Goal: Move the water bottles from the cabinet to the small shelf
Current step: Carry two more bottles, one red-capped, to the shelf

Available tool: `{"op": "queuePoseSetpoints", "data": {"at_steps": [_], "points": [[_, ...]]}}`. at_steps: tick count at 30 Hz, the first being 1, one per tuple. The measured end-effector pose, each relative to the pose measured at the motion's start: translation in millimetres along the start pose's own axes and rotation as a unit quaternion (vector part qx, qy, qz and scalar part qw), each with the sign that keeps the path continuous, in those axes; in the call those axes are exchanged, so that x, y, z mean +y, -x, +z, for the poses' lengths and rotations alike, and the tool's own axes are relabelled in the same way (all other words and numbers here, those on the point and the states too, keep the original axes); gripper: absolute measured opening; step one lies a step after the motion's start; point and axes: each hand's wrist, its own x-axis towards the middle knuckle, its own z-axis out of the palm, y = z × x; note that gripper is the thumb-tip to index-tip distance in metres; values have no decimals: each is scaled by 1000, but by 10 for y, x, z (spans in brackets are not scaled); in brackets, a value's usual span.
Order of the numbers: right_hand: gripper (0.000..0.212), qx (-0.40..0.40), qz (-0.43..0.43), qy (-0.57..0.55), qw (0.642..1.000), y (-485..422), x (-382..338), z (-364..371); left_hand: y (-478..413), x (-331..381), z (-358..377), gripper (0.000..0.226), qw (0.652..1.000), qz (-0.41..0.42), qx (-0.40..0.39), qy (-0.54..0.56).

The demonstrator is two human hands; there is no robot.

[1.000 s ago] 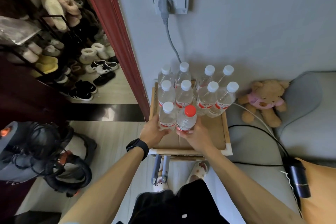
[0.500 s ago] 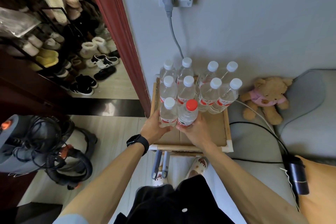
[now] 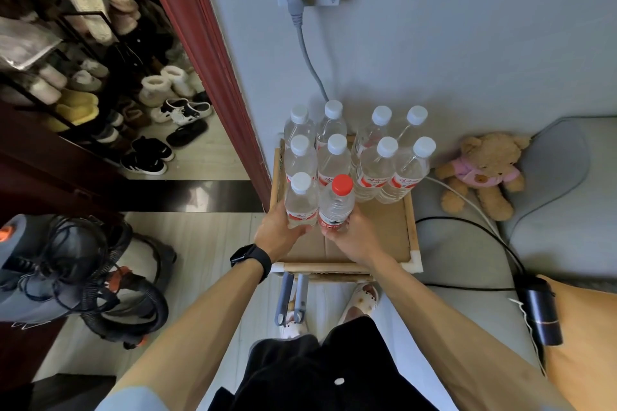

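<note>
Left hand [image 3: 277,230]: fingers wrapped low round the white-capped bottle [image 3: 301,207].
Right hand [image 3: 354,237]: fingers clamped on the red-capped bottle [image 3: 335,210], which touches its neighbour.
Axis: both upright, bases at the small shelf [image 3: 414,243] top.
Beyond fingers: eight standing bottles [image 3: 377,173] just behind.
Open room: bare board to the right and toward the body.

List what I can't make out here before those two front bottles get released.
Head view: bases of the white-capped bottle and red-capped bottle, hidden by the left hand and right hand gripping them; contact with the shelf unclear.
Head view: back-row bottles, lower halves hidden by nearer bottles.
Label print: too small.
Cabinet: outside the frame.
</note>
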Motion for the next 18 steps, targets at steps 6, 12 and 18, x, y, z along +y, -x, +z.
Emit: {"op": "queuePoseSetpoints", "data": {"at_steps": [6,12,18], "points": [[56,2,9,-22,1000,-25,-14,19,4,4,11,59,1000,5,6,9],[62,-16,10,-17,1000,-105,20,31,21,22,3,62,1000,-4,9,26],[59,-28,13,-7,999,-94,52,-21,-5,72,-18,47,999,-50,-13,12]]}}
